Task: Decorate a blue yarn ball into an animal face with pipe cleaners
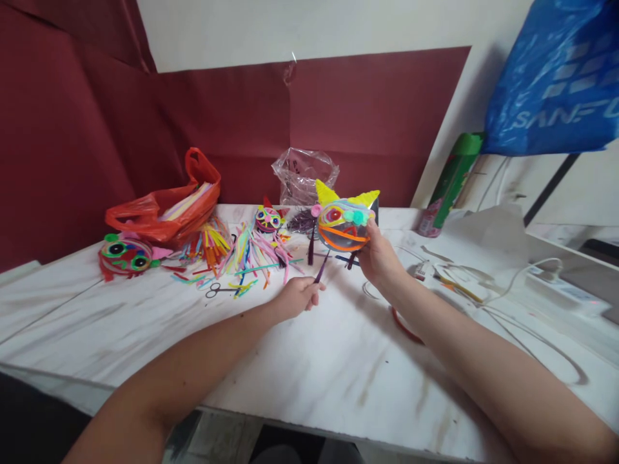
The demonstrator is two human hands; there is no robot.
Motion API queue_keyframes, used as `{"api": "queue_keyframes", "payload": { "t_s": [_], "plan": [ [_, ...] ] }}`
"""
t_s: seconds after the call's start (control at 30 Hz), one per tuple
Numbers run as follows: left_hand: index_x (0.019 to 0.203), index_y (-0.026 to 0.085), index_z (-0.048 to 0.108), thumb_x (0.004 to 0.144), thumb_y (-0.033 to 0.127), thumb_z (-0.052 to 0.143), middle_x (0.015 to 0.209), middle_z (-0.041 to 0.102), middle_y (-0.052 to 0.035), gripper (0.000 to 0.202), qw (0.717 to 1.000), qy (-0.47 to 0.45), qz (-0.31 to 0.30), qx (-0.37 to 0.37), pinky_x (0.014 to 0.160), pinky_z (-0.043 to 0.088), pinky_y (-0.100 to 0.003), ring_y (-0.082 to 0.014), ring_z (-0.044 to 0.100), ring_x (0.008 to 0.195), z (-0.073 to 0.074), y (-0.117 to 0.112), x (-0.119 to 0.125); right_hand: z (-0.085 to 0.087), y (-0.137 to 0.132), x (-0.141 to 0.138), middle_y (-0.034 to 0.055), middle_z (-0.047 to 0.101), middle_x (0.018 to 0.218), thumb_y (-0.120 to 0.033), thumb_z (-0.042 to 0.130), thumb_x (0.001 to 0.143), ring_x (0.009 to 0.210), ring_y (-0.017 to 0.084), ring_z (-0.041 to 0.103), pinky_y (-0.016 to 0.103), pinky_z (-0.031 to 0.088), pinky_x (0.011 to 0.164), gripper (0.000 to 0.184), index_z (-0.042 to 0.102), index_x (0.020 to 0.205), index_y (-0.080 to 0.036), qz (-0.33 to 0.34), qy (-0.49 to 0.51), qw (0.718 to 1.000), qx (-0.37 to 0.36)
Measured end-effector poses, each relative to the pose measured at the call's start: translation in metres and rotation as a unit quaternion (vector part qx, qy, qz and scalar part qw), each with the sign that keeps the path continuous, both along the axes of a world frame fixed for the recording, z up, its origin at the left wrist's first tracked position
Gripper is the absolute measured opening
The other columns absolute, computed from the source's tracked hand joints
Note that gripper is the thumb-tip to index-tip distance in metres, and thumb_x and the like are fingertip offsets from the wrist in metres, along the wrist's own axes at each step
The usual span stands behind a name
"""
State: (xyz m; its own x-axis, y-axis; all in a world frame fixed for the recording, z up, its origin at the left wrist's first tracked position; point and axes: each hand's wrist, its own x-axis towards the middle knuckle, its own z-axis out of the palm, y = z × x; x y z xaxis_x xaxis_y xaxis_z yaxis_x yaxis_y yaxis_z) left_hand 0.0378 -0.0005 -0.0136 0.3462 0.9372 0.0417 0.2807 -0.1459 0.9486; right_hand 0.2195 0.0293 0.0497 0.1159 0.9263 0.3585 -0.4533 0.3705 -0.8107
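Observation:
My right hand point(380, 258) grips a round animal-face craft point(341, 235) by its right side, above the table. The craft has yellow fuzzy ears, pipe-cleaner features, an orange-striped lower part and a dark purple tassel point(311, 248) hanging at its left. Just below it, my left hand point(298, 295) is closed on a slim dark purple pointed thing point(320, 273), whose tip points up toward the craft; its exact kind is unclear. To the left of that hand lie scissors point(217, 291) and loose coloured pipe cleaners point(249, 254).
Two more face crafts, one green-eyed point(128, 254) and one smaller point(269, 219), stand at the left and back. Behind are a red plastic bag point(159, 209) and a clear bag point(304, 174). At right are a green spray can point(452, 183), cables and a power strip point(565, 290).

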Motion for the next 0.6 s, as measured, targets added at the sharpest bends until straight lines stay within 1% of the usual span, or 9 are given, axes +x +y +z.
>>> {"api": "queue_keyframes", "payload": {
  "t_s": [0.1,0.17,0.2,0.27,0.37,0.43,0.5,0.53,0.6],
  "plan": [
    [0.063,0.014,0.059,0.078,0.037,0.055,0.051,0.054,0.0022,0.028,0.999,0.038,0.03,0.001,0.045,0.031,-0.021,-0.0063,0.042,0.041,0.001,0.003,-0.002,-0.001,0.0,-0.001,0.0031,0.076,0.085,-0.061,0.066,0.073,0.085,0.022,0.071,0.031,0.055,0.074,0.044,0.07,0.089,-0.02,0.003,-0.007,1.0,-0.001],
    [0.063,0.014,0.06,0.076,0.039,0.059,0.05,0.052,0.0025,0.028,0.997,0.057,0.048,0.013,0.045,0.031,-0.021,-0.0065,0.041,0.041,0.0,0.006,-0.004,-0.001,0.001,-0.001,0.0026,0.076,0.086,-0.061,0.065,0.074,0.089,0.022,0.071,0.033,0.055,0.078,0.044,0.07,0.092,-0.021,0.002,-0.011,1.0,0.007],
    [0.067,0.014,0.062,0.074,0.04,0.061,0.052,0.054,0.0024,0.027,0.996,0.061,0.06,0.028,0.045,0.033,-0.021,-0.0071,0.043,0.042,-0.001,0.009,-0.005,-0.001,0.001,0.0,0.0026,0.076,0.087,-0.061,0.064,0.075,0.091,0.022,0.07,0.034,0.055,0.08,0.044,0.07,0.093,-0.021,0.002,-0.015,1.0,0.014],
    [0.078,0.015,0.065,0.071,0.039,0.066,0.063,0.06,0.0004,0.025,0.992,0.047,0.095,0.075,0.05,0.038,-0.022,-0.0095,0.05,0.052,-0.005,0.018,-0.009,0.0,0.002,0.002,0.003,0.076,0.09,-0.062,0.064,0.075,0.095,0.023,0.069,0.036,0.055,0.084,0.044,0.069,0.092,-0.022,-0.003,-0.025,0.999,0.027],
    [0.094,0.016,0.063,0.07,0.035,0.069,0.085,0.065,-0.0041,0.031,0.973,-0.024,0.162,0.16,0.065,0.045,-0.025,-0.0135,0.058,0.073,-0.007,0.032,-0.015,0.001,0.002,0.004,0.0033,0.076,0.093,-0.064,0.065,0.073,0.099,0.024,0.068,0.038,0.054,0.087,0.046,0.069,0.093,-0.022,-0.002,-0.037,0.999,0.035],
    [0.104,0.017,0.059,0.07,0.033,0.07,0.099,0.064,-0.0068,0.039,0.959,-0.079,0.187,0.197,0.075,0.047,-0.028,-0.0159,0.059,0.085,-0.004,0.04,-0.02,0.003,0.0,0.005,0.0031,0.076,0.093,-0.064,0.065,0.072,0.101,0.025,0.068,0.039,0.054,0.088,0.049,0.069,0.095,-0.022,0.007,-0.039,0.999,0.036],
    [0.113,0.018,0.054,0.068,0.032,0.073,0.113,0.061,-0.0092,0.051,0.945,-0.117,0.195,0.235,0.085,0.046,-0.031,-0.0192,0.059,0.099,0.002,0.044,-0.026,0.004,-0.003,0.003,0.0034,0.076,0.093,-0.064,0.065,0.072,0.101,0.025,0.068,0.039,0.054,0.089,0.049,0.069,0.097,-0.021,0.017,-0.039,0.999,0.035],
    [0.117,0.019,0.052,0.067,0.033,0.075,0.119,0.058,-0.0102,0.056,0.939,-0.131,0.19,0.257,0.09,0.044,-0.033,-0.0212,0.057,0.107,0.007,0.044,-0.029,0.005,-0.004,0.002,0.0035,0.076,0.093,-0.064,0.065,0.072,0.101,0.025,0.068,0.039,0.054,0.089,0.049,0.069,0.097,-0.022,0.022,-0.038,0.998,0.034],
    [0.124,0.021,0.048,0.064,0.036,0.078,0.131,0.052,-0.0118,0.068,0.932,-0.153,0.154,0.292,0.1,0.04,-0.036,-0.0249,0.049,0.122,0.017,0.042,-0.032,0.006,-0.008,-0.001,0.0036,0.076,0.095,-0.063,0.065,0.073,0.101,0.025,0.068,0.039,0.053,0.089,0.049,0.069,0.099,-0.022,0.035,-0.042,0.998,0.032]
  ]
}}
